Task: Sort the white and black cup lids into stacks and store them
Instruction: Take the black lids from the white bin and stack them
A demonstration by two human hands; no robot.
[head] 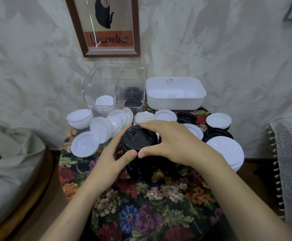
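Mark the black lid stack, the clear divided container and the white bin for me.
black lid stack [136,139]: head view, on the top lid's face.
clear divided container [91,94]: head view, on the front wall of the left compartment.
white bin [174,103]: head view, on the front outer wall.

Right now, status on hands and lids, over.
Gripping black lid stack: left hand, right hand. Behind it, clear bin, few lids inside. Between, loose white lids.

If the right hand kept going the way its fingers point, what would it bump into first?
The right hand grips the black lid stack, fingers pointing left. Straight on, it would probably meet the fingers of the left hand first, with the leaning row of white lids beyond; depth is unclear.
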